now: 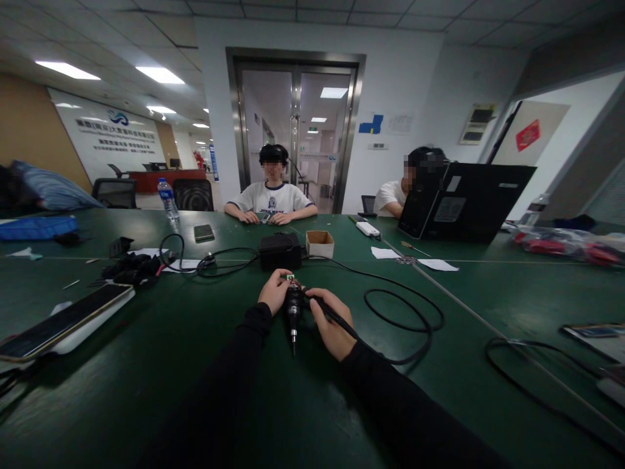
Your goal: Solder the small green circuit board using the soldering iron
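Note:
My left hand (274, 291) pinches a small green part (290, 278) between its fingertips, just above a black electric screwdriver (293, 311). My right hand (328, 320) is wrapped around the screwdriver's body where its black cable (405, 305) leaves. The screwdriver lies low over the green table (146, 365), its metal bit pointing toward me. Both arms wear black sleeves.
A black power box (280, 251) and a small cardboard box (319, 243) sit just beyond my hands. A white tray with a dark slab (63, 320) lies left; tangled cables and black parts (134, 267) are behind it. An open laptop (463, 202) stands right. Two people sit across.

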### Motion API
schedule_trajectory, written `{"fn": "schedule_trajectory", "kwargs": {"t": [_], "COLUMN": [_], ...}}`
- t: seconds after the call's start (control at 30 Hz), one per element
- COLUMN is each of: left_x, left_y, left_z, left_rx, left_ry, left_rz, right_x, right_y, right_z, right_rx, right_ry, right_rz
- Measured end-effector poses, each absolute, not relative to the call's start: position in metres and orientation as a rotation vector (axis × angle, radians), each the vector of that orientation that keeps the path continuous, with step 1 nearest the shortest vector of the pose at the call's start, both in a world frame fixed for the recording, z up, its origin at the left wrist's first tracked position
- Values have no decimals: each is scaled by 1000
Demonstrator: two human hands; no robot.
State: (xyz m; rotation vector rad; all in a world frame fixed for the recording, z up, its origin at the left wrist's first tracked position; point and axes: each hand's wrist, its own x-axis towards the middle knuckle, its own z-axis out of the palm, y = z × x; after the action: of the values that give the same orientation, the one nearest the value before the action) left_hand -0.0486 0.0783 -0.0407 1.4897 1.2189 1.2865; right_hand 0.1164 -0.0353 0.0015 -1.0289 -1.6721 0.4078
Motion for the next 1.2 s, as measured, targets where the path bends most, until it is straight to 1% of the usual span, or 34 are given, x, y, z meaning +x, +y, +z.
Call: {"fn": "schedule_trajectory", "kwargs": {"t": [0.73, 1.2], "left_x": [-47, -48], "left_y": [80, 79], "left_z": [-43, -41], "left_rx": [1401, 1455], "left_ry": [1139, 1137], "left_rz": [1389, 1350], "right_x": [117, 118], "right_y": [-37, -38], "right_z": [4, 4], "right_rx": [-1025, -1042], "right_ry": [-1630, -1626], "right_rz": [373, 397]}}
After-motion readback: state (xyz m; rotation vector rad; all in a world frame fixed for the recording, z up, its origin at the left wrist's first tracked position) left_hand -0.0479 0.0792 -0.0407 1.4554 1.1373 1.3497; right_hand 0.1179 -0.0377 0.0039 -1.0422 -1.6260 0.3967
